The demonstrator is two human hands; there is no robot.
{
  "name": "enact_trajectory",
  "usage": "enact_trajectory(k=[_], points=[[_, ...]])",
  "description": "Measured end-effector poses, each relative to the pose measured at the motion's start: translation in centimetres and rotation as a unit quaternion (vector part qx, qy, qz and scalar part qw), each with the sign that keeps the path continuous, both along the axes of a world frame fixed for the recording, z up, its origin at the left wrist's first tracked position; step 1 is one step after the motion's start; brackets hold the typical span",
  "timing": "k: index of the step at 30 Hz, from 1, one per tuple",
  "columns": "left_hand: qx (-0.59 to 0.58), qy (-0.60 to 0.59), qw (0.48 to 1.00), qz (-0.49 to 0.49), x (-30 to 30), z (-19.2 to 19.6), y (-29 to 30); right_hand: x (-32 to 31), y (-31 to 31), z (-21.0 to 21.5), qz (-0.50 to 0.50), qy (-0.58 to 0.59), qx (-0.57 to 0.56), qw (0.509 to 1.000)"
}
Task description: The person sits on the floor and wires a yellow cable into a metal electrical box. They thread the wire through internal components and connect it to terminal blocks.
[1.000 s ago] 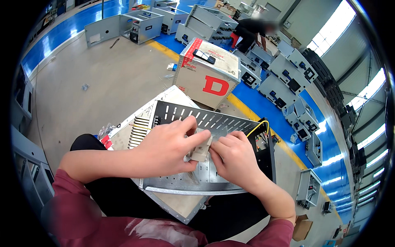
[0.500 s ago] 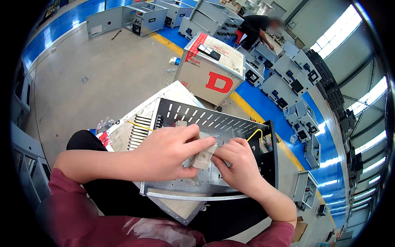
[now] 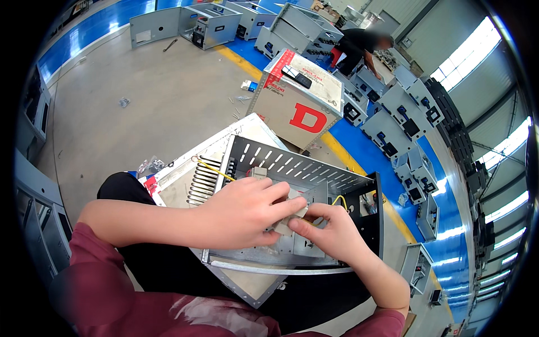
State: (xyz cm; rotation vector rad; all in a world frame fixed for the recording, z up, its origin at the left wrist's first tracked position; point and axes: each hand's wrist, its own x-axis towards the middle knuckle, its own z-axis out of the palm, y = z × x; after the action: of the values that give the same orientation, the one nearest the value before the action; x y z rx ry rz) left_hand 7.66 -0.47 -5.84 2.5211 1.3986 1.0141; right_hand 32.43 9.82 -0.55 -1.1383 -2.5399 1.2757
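On my lap rests a grey metal enclosure (image 3: 292, 268) with a slotted side wall. Over its inside, my left hand (image 3: 247, 213) grips a small off-white block-shaped electrical part (image 3: 282, 227) between thumb and fingers. At the block's right end, my right hand (image 3: 334, 230) pinches with thumb and forefinger, a bit of yellow wire (image 3: 340, 200) showing at the fingers. The wire loops behind that hand; its tip is hidden. Another pale block (image 3: 257, 172) sits inside the enclosure behind my left hand. A second yellow wire (image 3: 212, 167) with a ring end sticks out at the left.
A large box (image 3: 281, 112) with a phone (image 3: 296, 76) on it stands beyond the enclosure. Dark rods (image 3: 200, 185) line the enclosure's left side. Metal cabinets (image 3: 210, 28) stand farther off, and a person (image 3: 359, 48) bends over work at the back right.
The block has tilted and is more covered by my fingers. My right hand has turned, its thumb and forefinger now showing. The whole view has shifted slightly.
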Motion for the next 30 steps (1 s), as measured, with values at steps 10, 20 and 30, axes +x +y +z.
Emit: enact_trajectory(k=[10, 20, 30], points=[[0.019, -0.016, 0.999, 0.023, -0.1, 0.1, -0.2, 0.1, 0.2, -0.5, 0.005, 0.058, 0.028, 0.998], [-0.042, -0.004, 0.999, -0.027, -0.9, 0.2, -0.3, 1.0, 0.3, -0.4, 0.069, 0.052, 0.141, 0.986], [-0.051, 0.054, 0.995, -0.071, -1.5, 0.1, 0.1, 1.4, 0.4, -1.0, 0.094, 0.014, 0.075, 0.993]])
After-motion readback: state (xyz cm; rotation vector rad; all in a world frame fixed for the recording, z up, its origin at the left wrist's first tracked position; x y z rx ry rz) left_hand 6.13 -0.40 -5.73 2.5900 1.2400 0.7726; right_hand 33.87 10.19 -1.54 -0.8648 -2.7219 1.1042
